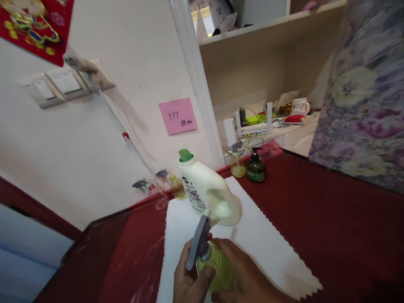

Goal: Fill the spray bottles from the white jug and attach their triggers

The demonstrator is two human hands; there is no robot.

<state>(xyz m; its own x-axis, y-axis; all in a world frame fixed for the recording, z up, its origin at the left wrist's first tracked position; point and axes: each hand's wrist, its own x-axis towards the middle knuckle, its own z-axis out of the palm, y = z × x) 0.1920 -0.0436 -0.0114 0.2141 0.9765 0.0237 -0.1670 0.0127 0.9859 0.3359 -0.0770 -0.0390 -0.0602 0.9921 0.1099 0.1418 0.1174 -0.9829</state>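
Bottom centre: both hands on green spray bottle (214, 267). Left hand (191, 280) curls round neck, thumb under grey trigger head (197, 244); right hand (249, 280) cups body, fingers closed on it. Tip, imo: keep bottle upright over white cloth (268, 244), steady body, let left hand work head. Just beyond, mid-frame: white jug (208, 191), green cap. Further, upper middle: more sprayers (236, 160), dark pump bottle (255, 166) at red table (331, 219) edge.
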